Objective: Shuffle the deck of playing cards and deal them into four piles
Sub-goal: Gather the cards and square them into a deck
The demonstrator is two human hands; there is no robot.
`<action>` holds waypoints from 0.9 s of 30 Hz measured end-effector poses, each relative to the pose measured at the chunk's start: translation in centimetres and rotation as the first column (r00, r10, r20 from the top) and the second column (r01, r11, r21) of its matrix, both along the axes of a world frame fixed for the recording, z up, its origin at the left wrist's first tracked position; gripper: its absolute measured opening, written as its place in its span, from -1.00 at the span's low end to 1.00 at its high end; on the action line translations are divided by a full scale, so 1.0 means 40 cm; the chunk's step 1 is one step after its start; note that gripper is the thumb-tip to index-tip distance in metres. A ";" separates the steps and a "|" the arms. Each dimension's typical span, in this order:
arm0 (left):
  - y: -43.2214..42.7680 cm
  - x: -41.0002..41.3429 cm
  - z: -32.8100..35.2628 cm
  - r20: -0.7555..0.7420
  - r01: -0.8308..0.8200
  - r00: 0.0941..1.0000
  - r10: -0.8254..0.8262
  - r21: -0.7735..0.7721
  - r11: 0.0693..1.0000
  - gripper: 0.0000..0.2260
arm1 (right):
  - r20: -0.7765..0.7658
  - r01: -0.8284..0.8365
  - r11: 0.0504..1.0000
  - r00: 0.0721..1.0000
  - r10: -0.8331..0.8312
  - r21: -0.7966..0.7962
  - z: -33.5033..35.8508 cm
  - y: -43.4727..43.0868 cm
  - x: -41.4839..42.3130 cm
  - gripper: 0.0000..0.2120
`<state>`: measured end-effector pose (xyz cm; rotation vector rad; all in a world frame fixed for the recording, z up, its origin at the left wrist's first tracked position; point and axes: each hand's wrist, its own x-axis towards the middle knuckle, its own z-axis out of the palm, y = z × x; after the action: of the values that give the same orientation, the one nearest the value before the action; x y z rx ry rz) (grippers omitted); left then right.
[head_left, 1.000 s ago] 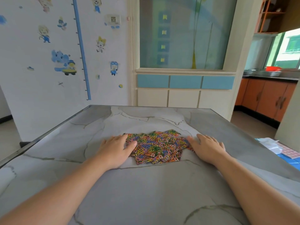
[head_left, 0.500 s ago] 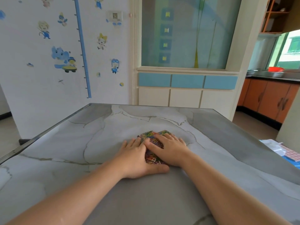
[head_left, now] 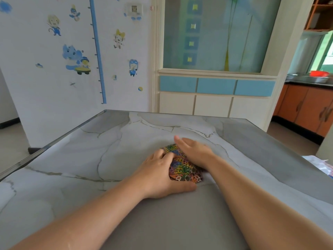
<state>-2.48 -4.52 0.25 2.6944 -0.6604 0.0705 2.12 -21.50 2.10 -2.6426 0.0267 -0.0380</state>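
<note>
The playing cards (head_left: 183, 169), with busy multicoloured backs, lie in one untidy heap on the grey marble table (head_left: 111, 159). My left hand (head_left: 160, 177) cups the heap's left side, with the thumb along the near edge and the fingers bent over the top. My right hand (head_left: 195, 152) lies flat along the heap's far right side, fingers straight and together, pointing left. The two hands squeeze the heap between them. Part of the heap is hidden under both hands.
The table's left edge (head_left: 54, 141) runs diagonally, with floor beyond it. A stickered wall and a cabinet with blue panels (head_left: 216, 85) stand past the far edge. Something white and blue (head_left: 322, 165) lies off the table's right side.
The cards were spread wide between my hands; both hands swept inward and bunched them into one heap. Since half a second ago my right hand has slid to the far right side, uncovering more cards.
</note>
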 end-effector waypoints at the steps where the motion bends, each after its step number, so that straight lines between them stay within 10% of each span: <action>1: -0.002 -0.001 0.001 0.007 -0.003 1.000 0.003 -0.021 1.000 0.06 | 0.001 -0.065 0.995 0.998 0.065 0.079 -0.003 0.023 -0.006 -0.17; 6: -0.010 -0.005 -0.003 0.057 -0.037 0.998 0.038 -0.008 0.999 0.14 | 0.110 -0.262 0.854 0.965 0.239 0.448 -0.020 0.038 -0.055 -0.54; 10: -0.005 0.005 -0.005 0.051 -0.030 0.998 0.031 -0.011 0.999 0.11 | 0.404 -0.297 0.731 0.914 0.032 0.614 -0.032 0.031 -0.071 -0.68; 17: 0.006 0.007 -0.008 0.059 -0.043 0.997 0.043 0.009 0.999 0.09 | 0.190 0.115 0.967 0.969 -0.159 0.226 -0.010 -0.020 -0.071 -0.48; 21: 0.000 0.006 -0.001 0.002 -0.066 0.998 0.066 0.044 0.997 0.11 | 0.074 -0.097 0.989 0.992 0.106 -0.112 -0.013 0.019 -0.081 -0.31; 27: 0.015 0.013 -0.001 -0.002 -0.090 0.996 0.090 -0.021 0.996 0.27 | 0.136 -0.237 0.863 0.971 0.196 0.446 0.004 0.054 -0.096 -0.67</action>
<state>-1.94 -3.93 0.22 2.7031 -0.5343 0.0980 -1.73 -19.33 2.26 -2.1488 -0.2613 -0.0621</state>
